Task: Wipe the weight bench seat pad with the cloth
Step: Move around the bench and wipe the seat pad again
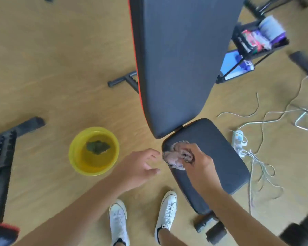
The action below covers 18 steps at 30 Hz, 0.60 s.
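Observation:
The dark grey seat pad (219, 157) of the weight bench lies right of centre, below the long back pad (178, 59). A crumpled pinkish checked cloth (176, 155) rests on the seat pad's near-left corner. My right hand (199, 162) grips the cloth and presses it onto the pad. My left hand (140, 166) hovers just left of the pad over the floor, fingers apart, holding nothing.
A yellow basin (93, 150) of water with a dark rag in it stands on the wooden floor to the left. White cables and a power strip (238, 141) lie right of the seat. My white shoes (167, 210) are below. Another bench frame (2, 157) is far left.

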### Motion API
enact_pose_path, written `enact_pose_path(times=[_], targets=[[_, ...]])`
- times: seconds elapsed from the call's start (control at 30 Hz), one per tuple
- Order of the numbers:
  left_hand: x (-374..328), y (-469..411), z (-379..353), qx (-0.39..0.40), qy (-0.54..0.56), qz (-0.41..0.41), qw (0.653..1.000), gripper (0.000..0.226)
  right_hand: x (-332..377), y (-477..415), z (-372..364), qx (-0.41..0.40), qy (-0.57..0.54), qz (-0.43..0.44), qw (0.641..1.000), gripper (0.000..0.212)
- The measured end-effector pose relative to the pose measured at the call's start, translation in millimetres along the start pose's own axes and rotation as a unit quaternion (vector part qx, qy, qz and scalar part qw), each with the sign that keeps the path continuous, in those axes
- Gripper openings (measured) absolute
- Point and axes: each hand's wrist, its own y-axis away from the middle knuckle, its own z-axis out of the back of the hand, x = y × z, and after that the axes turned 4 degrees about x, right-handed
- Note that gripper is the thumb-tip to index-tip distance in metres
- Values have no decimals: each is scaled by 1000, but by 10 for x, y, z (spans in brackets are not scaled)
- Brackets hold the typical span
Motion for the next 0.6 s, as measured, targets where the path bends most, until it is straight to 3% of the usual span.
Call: enact_pose_path(times=[0.2, 0.23, 0.3, 0.4, 0.47, 0.53, 0.6], targets=[[152, -946, -441, 7, -155, 64, 986, 49, -1445, -382, 258, -145, 31, -190, 971, 20], [226, -1025, -475, 12, -168, 81, 982, 52, -1592, -414, 189, -154, 31, -208, 966, 24], [368, -1142, -510, 20, -176, 100, 979, 61, -1744, -409, -49, -202, 36, -242, 948, 30], [508, -1230, -477, 35, -117, 108, 987, 70, -1482, -328, -605, -284, 25, -252, 925, 16], [533, -1263, -443, 56, -75, 96, 991, 72, -1020, -265, -1078, -223, 10, -166, 961, 19], [546, -1305, -398, 61, -71, 84, 992, 74, -676, -349, -1263, -121, 59, 34, 990, 27], [551, -1364, -362, 54, -99, 88, 990, 71, -688, -662, -1094, -90, 174, 194, 961, 12]])
